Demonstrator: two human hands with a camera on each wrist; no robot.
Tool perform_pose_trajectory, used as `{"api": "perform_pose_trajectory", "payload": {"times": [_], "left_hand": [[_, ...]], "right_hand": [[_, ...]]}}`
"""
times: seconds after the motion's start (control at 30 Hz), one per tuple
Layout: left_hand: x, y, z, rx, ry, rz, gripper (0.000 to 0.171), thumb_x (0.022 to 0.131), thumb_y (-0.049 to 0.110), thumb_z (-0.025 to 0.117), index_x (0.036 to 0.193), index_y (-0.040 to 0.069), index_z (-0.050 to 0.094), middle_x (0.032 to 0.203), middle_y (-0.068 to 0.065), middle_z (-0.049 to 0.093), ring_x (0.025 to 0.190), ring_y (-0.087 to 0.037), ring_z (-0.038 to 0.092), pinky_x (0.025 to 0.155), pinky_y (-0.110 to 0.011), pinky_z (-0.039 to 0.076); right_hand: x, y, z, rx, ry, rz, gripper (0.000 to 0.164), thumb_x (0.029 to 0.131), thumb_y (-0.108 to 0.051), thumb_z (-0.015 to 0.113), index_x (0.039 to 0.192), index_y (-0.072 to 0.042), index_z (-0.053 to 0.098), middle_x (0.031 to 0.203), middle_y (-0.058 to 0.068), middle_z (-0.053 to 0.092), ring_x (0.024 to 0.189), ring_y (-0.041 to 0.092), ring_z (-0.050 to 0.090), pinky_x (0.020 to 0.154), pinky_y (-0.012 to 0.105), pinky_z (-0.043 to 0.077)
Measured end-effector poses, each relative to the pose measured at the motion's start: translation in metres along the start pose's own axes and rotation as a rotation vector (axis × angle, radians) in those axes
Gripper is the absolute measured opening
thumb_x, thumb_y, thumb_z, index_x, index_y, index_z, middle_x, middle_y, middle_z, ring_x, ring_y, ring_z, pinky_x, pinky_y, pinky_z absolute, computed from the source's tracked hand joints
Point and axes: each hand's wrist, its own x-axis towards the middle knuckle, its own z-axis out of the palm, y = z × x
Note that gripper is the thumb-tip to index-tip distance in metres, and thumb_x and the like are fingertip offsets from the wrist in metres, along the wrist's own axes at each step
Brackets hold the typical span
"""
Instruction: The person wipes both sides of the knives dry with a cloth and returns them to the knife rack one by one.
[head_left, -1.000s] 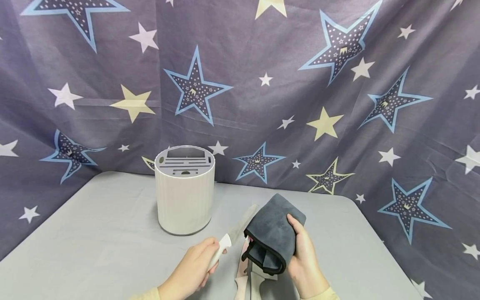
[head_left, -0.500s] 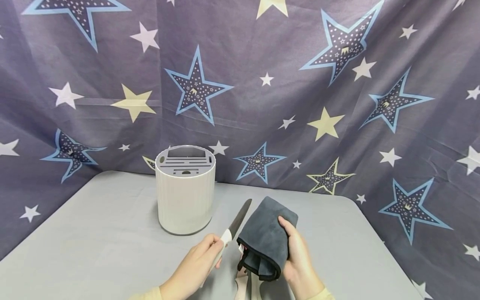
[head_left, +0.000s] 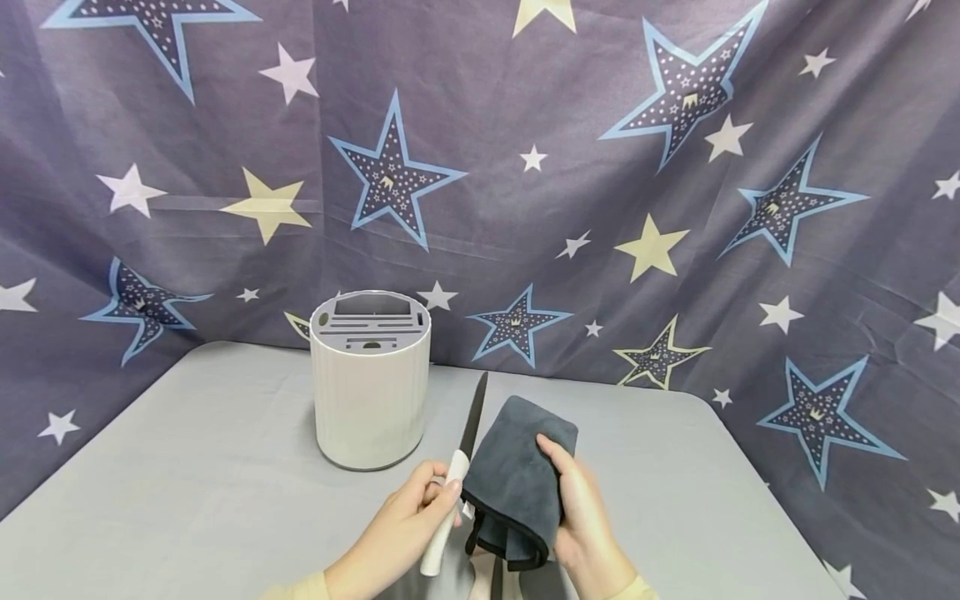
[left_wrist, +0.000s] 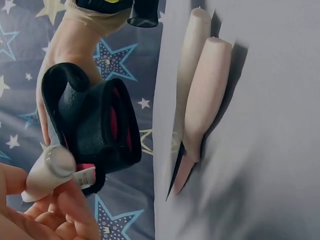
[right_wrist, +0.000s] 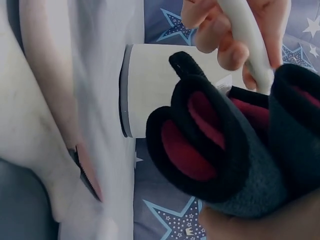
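Note:
In the head view my left hand [head_left: 401,525] pinches the white handle of a knife [head_left: 446,525], whose dark blade [head_left: 474,417] points up and away. Right beside it, my right hand [head_left: 588,517] grips a folded dark grey cloth [head_left: 517,475] with black edging, thumb on top. The left wrist view shows the butt of the held handle [left_wrist: 60,162] close to the cloth's white tag [left_wrist: 85,177]. A pinkish-red inner side [right_wrist: 187,155] of the cloth shows in the right wrist view. Below the hands lie two pale-handled knives [left_wrist: 209,90], largely hidden by the cloth from above.
A white round knife block [head_left: 371,408] with a slotted grey top stands behind and left of the hands. The grey table [head_left: 187,492] runs back to a star-patterned curtain [head_left: 480,208].
The knife in my left hand has turned more upright, its blade now showing dark instead of pale. My right hand has brought the cloth left and slightly nearer, close to the knife.

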Motion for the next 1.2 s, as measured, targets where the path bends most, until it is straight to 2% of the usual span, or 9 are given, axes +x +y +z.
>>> {"api": "perform_pose_trajectory", "payload": {"times": [0.2,0.37,0.57,0.83,1.07,1.2], "left_hand": [[0.002,0.001,0.002,-0.035,-0.014,-0.04,0.031,0.102,0.032,0.055,0.122,0.008,0.052,0.093,-0.012,0.069,0.066,-0.006,0.058,0.05,-0.025,0.049],[0.004,0.002,0.003,-0.047,-0.012,-0.074,0.032,0.1,0.031,0.057,0.121,0.008,0.053,0.094,-0.01,0.067,0.064,-0.01,0.059,0.047,-0.027,0.05],[0.007,0.006,0.006,-0.071,0.0,-0.137,0.034,0.099,0.035,0.059,0.119,0.008,0.054,0.092,-0.005,0.066,0.063,-0.014,0.057,0.045,-0.028,0.049],[0.009,0.008,0.009,0.009,-0.015,-0.107,0.037,0.097,0.038,0.063,0.113,0.006,0.054,0.096,-0.005,0.059,0.053,-0.012,0.053,0.042,-0.033,0.051],[0.007,0.009,0.013,-0.055,-0.046,-0.098,0.042,0.097,0.034,0.063,0.119,0.0,0.052,0.101,-0.009,0.057,0.048,-0.016,0.054,0.044,-0.042,0.053],[0.007,0.01,0.014,-0.066,-0.061,-0.091,0.042,0.098,0.029,0.063,0.123,-0.003,0.051,0.103,-0.01,0.056,0.056,-0.016,0.057,0.047,-0.038,0.055]], "right_hand": [[0.0,0.0,0.009,-0.05,0.02,-0.035,0.071,0.096,-0.04,0.062,0.148,-0.009,0.026,0.127,0.005,0.049,0.102,0.015,0.06,0.092,0.03,0.053],[-0.001,-0.001,0.016,-0.104,0.04,-0.075,0.061,0.097,-0.038,0.062,0.142,-0.008,0.035,0.114,0.001,0.055,0.094,0.013,0.061,0.083,0.028,0.055],[-0.002,0.002,0.019,-0.141,0.023,-0.087,0.058,0.097,-0.038,0.06,0.142,-0.007,0.037,0.111,0.001,0.057,0.093,0.013,0.063,0.083,0.028,0.055],[-0.006,0.008,0.023,-0.165,-0.001,-0.114,0.057,0.098,-0.038,0.059,0.141,-0.006,0.037,0.107,0.001,0.059,0.09,0.013,0.063,0.08,0.029,0.054],[-0.006,0.012,0.026,-0.167,0.004,-0.121,0.055,0.1,-0.037,0.056,0.141,-0.007,0.034,0.104,0.0,0.059,0.086,0.011,0.062,0.076,0.027,0.053],[-0.005,0.013,0.026,-0.166,0.026,-0.126,0.056,0.1,-0.037,0.056,0.141,-0.008,0.032,0.103,0.0,0.059,0.084,0.011,0.062,0.074,0.027,0.053]]}}
